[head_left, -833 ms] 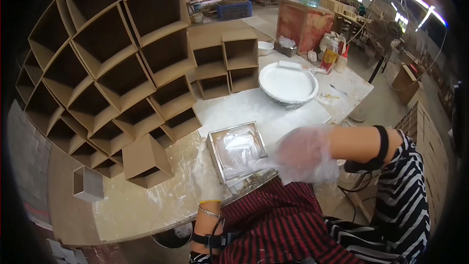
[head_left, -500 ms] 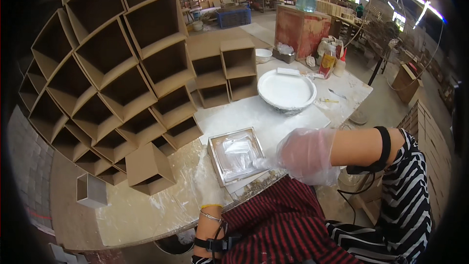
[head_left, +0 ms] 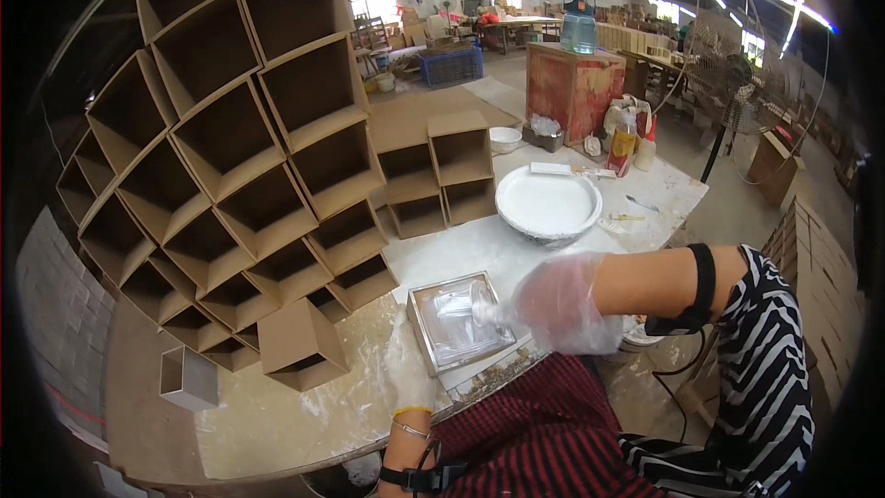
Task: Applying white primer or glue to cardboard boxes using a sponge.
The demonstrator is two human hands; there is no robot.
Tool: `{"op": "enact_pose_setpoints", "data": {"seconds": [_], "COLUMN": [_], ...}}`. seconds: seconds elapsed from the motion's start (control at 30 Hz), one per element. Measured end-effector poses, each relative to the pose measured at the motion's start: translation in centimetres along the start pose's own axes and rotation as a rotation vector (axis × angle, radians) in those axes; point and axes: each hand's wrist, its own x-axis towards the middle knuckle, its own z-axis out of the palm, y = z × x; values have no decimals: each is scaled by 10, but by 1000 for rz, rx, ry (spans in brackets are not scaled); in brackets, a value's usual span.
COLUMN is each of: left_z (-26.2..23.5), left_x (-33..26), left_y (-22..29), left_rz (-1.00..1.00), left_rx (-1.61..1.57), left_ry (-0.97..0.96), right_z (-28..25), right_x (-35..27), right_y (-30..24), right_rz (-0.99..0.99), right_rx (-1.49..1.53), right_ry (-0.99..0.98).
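Note:
A shallow square box with thin pale walls lies on the worktable, its floor smeared with shiny, whitish material. Along the box's left wall is my left hand in a white glove with a yellow cuff, fingers closed against the edge. My right hand, wrapped in a loose clear plastic glove, reaches in over the right wall. Its fingers come together near the far right part of the floor; whatever they hold is hidden by the plastic. Beyond stands a wide basin of white paste, with a white block across its far rim.
Stacked brown open boxes rise high on the left. A brown box and a small grey one stand nearer. A bottle, a white bowl and a red cabinet stand at the back.
The whole view has shifted, so the scene sits lower. My right fingers have moved across the box floor toward its far right. My left hand stays at the left wall.

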Motion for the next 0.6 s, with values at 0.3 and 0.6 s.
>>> {"op": "enact_pose_setpoints", "data": {"seconds": [0.3, 0.6], "left_z": [-2, -3], "left_x": [6, 1], "left_y": [-16, 0], "left_rz": [-61, 162], "left_rx": [-142, 375], "left_ry": [1, -8], "right_z": [-30, -50], "right_x": [23, 17], "right_y": [-8, -4], "right_rz": [-138, -3], "right_rx": [-149, -107], "right_ry": [63, 50]}}
